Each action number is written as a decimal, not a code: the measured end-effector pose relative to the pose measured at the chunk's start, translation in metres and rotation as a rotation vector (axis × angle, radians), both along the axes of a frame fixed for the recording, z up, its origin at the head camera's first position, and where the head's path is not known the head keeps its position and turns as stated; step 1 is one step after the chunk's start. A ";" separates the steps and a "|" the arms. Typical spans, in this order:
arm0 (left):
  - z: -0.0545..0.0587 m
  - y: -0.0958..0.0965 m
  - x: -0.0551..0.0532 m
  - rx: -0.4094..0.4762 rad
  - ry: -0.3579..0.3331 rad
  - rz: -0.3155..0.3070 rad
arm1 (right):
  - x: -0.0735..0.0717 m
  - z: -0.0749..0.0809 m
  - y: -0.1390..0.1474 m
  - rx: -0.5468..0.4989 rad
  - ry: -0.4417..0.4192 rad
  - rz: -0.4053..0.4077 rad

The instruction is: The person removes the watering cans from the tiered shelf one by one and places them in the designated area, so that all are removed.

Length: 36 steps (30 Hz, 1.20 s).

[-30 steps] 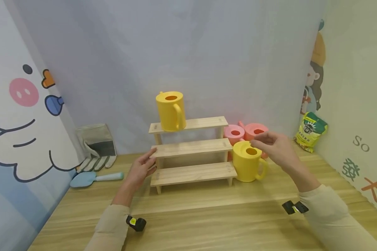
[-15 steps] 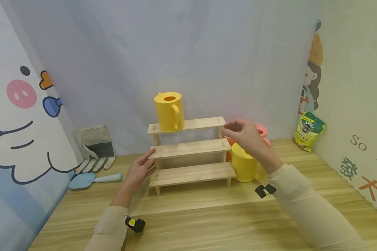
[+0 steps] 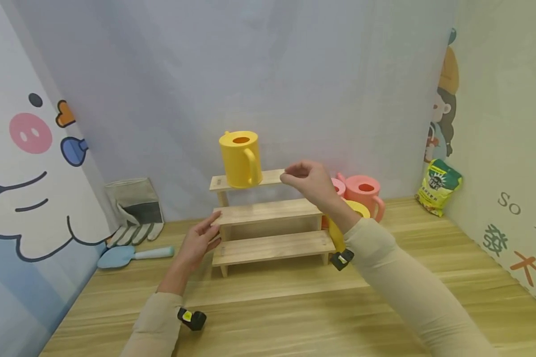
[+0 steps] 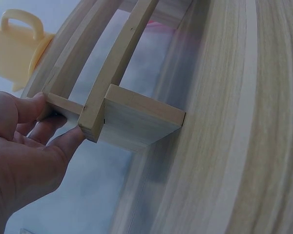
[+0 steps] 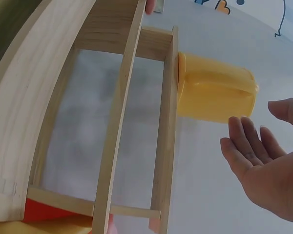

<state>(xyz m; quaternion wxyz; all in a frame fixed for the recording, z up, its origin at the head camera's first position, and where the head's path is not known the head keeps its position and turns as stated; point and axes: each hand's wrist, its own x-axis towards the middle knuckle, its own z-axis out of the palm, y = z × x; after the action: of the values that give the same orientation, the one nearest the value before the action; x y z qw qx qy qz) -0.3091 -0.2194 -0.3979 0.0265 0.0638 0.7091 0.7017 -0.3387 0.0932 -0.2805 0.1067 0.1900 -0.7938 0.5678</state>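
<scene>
A yellow watering can [image 3: 238, 161] stands upright on the top tier of a three-step wooden shelf [image 3: 268, 213], its handle facing me. My left hand [image 3: 198, 243] holds the shelf's left end at the middle tier; in the left wrist view its fingertips [image 4: 75, 134] sit against the plank ends. Over the right part of the top tier hovers my right hand [image 3: 312, 183], empty, thumb and fingers apart. In the right wrist view that hand [image 5: 263, 161] is beside the yellow can, with a gap between them. A second yellow watering can [image 3: 337, 235], partly hidden by my right forearm, stands at the shelf's right end.
Pink watering cans [image 3: 362, 188] stand behind the second yellow one. At left are a garden glove [image 3: 140, 208] leaning on the wall and a light blue trowel [image 3: 120, 257]. A green and yellow bag [image 3: 439, 188] stands in the right back corner.
My right hand has moved left from above the second yellow watering can to over the top tier, near the other yellow can. My left hand has stayed at the shelf's end.
</scene>
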 end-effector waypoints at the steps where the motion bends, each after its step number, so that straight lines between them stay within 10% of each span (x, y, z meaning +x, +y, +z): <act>1: 0.000 0.000 0.000 -0.002 0.000 -0.002 | -0.002 0.000 -0.004 -0.001 0.003 -0.002; 36: -0.004 -0.003 0.000 -0.017 -0.005 -0.019 | -0.032 0.010 -0.084 -0.168 0.069 -0.050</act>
<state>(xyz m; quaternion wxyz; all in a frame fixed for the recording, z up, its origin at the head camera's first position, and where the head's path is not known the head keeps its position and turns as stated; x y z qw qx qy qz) -0.3093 -0.2223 -0.4019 0.0356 0.0684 0.7143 0.6955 -0.3707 0.0095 -0.2708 0.1637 0.1801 -0.7435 0.6229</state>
